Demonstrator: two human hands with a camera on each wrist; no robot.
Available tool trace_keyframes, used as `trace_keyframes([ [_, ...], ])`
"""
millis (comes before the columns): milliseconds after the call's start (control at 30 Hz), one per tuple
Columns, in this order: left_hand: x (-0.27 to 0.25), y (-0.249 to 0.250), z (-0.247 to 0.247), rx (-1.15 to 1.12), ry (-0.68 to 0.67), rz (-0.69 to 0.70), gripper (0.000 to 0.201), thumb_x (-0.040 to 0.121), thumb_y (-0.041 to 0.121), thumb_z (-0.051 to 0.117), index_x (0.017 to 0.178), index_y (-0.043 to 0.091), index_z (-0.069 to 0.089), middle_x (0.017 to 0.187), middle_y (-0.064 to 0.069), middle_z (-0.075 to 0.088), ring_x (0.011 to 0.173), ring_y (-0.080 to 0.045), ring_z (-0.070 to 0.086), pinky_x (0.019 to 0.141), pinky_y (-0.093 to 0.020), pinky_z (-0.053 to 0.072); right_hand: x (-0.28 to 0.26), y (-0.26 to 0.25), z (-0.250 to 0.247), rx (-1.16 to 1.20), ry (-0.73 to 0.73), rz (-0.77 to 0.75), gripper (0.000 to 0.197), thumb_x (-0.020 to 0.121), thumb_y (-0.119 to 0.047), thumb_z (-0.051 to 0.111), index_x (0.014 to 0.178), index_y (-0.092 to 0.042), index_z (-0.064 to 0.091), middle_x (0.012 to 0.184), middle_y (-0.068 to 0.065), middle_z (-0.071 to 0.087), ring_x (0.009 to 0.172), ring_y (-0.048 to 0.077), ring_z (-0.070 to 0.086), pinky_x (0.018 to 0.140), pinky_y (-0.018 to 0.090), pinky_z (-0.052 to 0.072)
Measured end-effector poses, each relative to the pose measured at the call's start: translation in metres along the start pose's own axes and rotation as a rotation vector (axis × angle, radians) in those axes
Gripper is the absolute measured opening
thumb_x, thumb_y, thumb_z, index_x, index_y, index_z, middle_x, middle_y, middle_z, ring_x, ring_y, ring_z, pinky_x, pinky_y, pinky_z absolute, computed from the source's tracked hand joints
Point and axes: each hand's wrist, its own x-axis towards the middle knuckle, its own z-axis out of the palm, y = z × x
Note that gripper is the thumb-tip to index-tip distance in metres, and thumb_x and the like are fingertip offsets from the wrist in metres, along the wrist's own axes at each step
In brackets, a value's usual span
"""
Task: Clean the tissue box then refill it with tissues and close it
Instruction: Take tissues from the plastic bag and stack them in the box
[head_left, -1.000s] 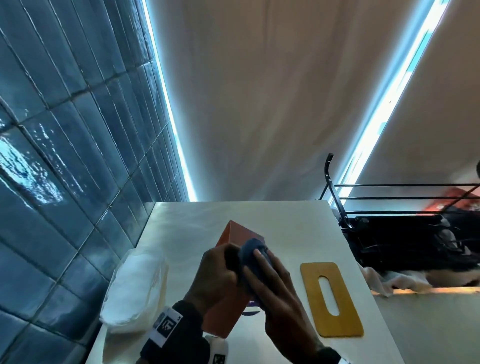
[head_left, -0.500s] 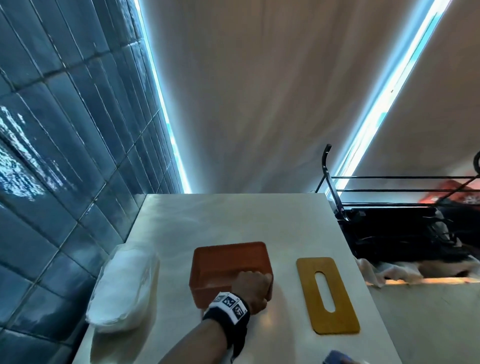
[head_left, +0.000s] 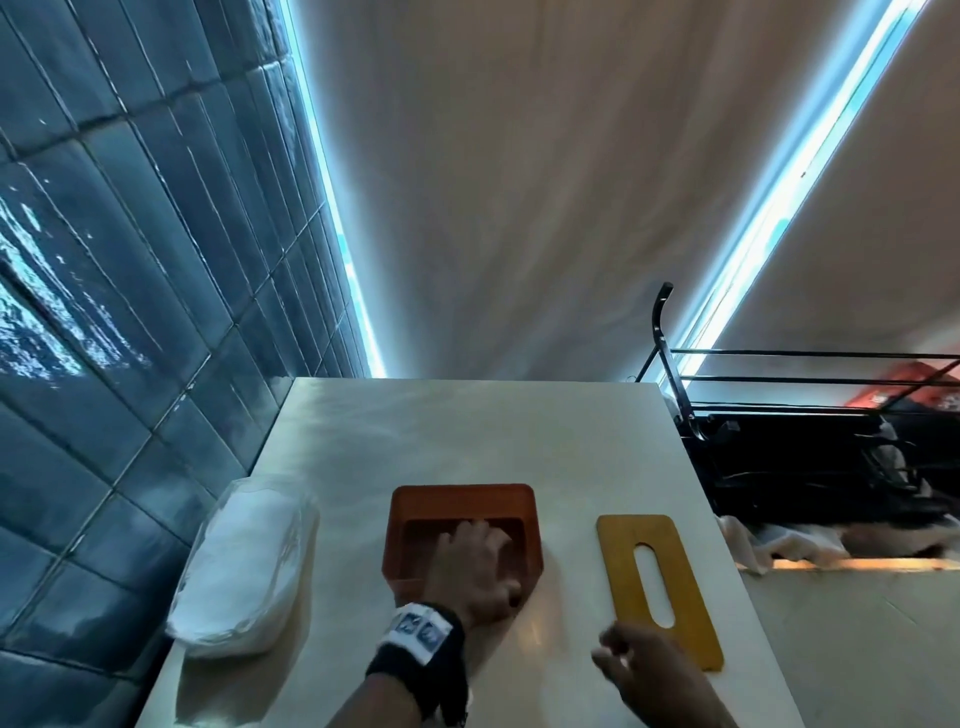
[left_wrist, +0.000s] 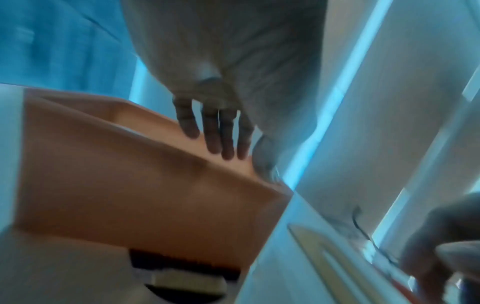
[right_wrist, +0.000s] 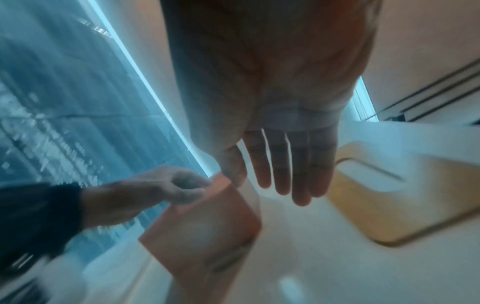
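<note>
The orange tissue box (head_left: 457, 501) stands open-topped on the white table (head_left: 467, 431), with nothing visible inside. My left hand (head_left: 493, 561) grips its near wall, fingers hooked inside and thumb outside at the near right corner. The left wrist view shows those fingers (left_wrist: 215, 131) lying over the box (left_wrist: 130, 174) rim. The yellow wooden lid (head_left: 657, 587) with its slot lies flat to the right of the box. My right hand (head_left: 623, 660) hovers empty by the lid's near end, its fingers (right_wrist: 283, 164) straight. A wrapped tissue pack (head_left: 244, 566) lies left of the box.
A tiled wall (head_left: 130, 312) runs along the table's left edge. A black metal rack (head_left: 779, 441) with dark items and a white cloth (head_left: 769, 545) stands past the right edge. Bare tabletop stretches behind the box.
The box, held tilted and wiped with a blue cloth, now lies flat. My left fingers have moved inside it. My right hand left with the cloth and has returned empty.
</note>
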Motion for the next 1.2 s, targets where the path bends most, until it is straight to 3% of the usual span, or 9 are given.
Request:
trace_keyframes([
  [100, -0.019, -0.043, -0.019, -0.213, 0.448, -0.259, 0.034, 0.079, 0.028, 0.069, 0.112, 0.022, 0.065, 0.111, -0.004, 0.063, 0.105, -0.027, 0.057, 0.087, -0.040, 0.050, 0.038, -0.042, -0.002, 0.236, 0.150, -0.078, 0.015, 0.097, -0.026, 0.061, 0.103, -0.015, 0.069, 0.098, 0.001, 0.072, 0.085, 0.014, 0.067, 0.077, 0.030, 0.056],
  [233, -0.027, -0.088, -0.014, -0.417, 0.395, -0.612, 0.036, 0.092, 0.014, 0.056, 0.127, 0.012, 0.058, 0.128, -0.018, 0.056, 0.117, -0.036, 0.054, 0.094, -0.044, 0.048, 0.072, -0.069, 0.000, 0.609, 0.106, 0.048, 0.015, 0.100, -0.019, 0.054, 0.101, -0.008, 0.064, 0.094, 0.015, 0.069, 0.070, 0.022, 0.063, 0.065, 0.037, 0.058],
  [567, -0.017, -0.084, -0.001, -0.642, 0.335, -0.600, 0.032, 0.089, 0.001, 0.052, 0.117, 0.009, 0.067, 0.115, -0.016, 0.071, 0.106, -0.030, 0.064, 0.092, -0.038, 0.053, 0.096, -0.058, 0.012, 0.699, 0.148, 0.046, 0.013, 0.099, -0.007, 0.051, 0.094, -0.006, 0.063, 0.091, 0.021, 0.072, 0.067, 0.024, 0.066, 0.072, 0.054, 0.059],
  [700, -0.019, -0.086, -0.007, -0.704, 0.322, -0.593, 0.032, 0.092, 0.005, 0.054, 0.123, 0.010, 0.064, 0.117, -0.015, 0.070, 0.105, -0.030, 0.065, 0.093, -0.039, 0.054, 0.091, -0.058, 0.003, 0.638, 0.114, 0.037, 0.013, 0.100, -0.014, 0.054, 0.100, -0.005, 0.063, 0.095, 0.017, 0.071, 0.073, 0.022, 0.064, 0.069, 0.046, 0.059],
  [767, -0.028, -0.093, -0.013, -0.741, 0.319, -0.609, 0.034, 0.094, 0.011, 0.057, 0.128, 0.010, 0.060, 0.121, -0.014, 0.068, 0.107, -0.029, 0.064, 0.096, -0.040, 0.053, 0.085, -0.066, -0.005, 0.493, 0.281, 0.009, 0.017, 0.098, -0.019, 0.058, 0.106, -0.006, 0.063, 0.100, 0.010, 0.067, 0.084, 0.021, 0.061, 0.066, 0.031, 0.050],
  [867, -0.052, -0.119, -0.028, -0.755, 0.415, -0.634, 0.032, 0.093, 0.014, 0.059, 0.125, 0.012, 0.062, 0.120, -0.013, 0.068, 0.109, -0.028, 0.062, 0.097, -0.039, 0.049, 0.063, -0.108, -0.016, 0.500, 0.467, -0.194, 0.013, 0.096, -0.016, 0.060, 0.107, -0.014, 0.065, 0.099, 0.002, 0.066, 0.087, 0.018, 0.062, 0.072, 0.027, 0.048],
  [1000, -0.091, -0.173, -0.055, -0.749, 0.510, -0.751, 0.032, 0.086, 0.003, 0.060, 0.115, 0.012, 0.068, 0.114, -0.010, 0.072, 0.109, -0.029, 0.063, 0.097, -0.038, 0.049, 0.045, -0.195, 0.008, 0.604, 0.075, -0.384, 0.010, 0.097, -0.013, 0.060, 0.103, -0.014, 0.068, 0.087, 0.000, 0.071, 0.071, 0.011, 0.065, 0.059, 0.016, 0.049],
  [1100, -0.108, -0.208, -0.067, -0.728, 0.490, -0.816, 0.039, 0.083, -0.004, 0.051, 0.114, 0.014, 0.070, 0.121, -0.008, 0.070, 0.113, -0.028, 0.062, 0.102, -0.037, 0.045, 0.053, -0.255, 0.053, 0.686, -0.203, -0.386, 0.015, 0.098, -0.007, 0.056, 0.107, -0.005, 0.067, 0.084, 0.005, 0.068, 0.064, 0.015, 0.064, 0.051, 0.022, 0.050],
  [1200, -0.113, -0.233, -0.064, -0.671, 0.417, -0.819, 0.043, 0.083, -0.002, 0.046, 0.113, 0.018, 0.070, 0.129, -0.008, 0.065, 0.120, -0.028, 0.057, 0.105, -0.036, 0.041, 0.070, -0.299, 0.105, 0.695, -0.341, -0.336, 0.021, 0.095, -0.002, 0.055, 0.114, 0.002, 0.064, 0.085, 0.005, 0.066, 0.064, 0.019, 0.065, 0.053, 0.026, 0.053],
])
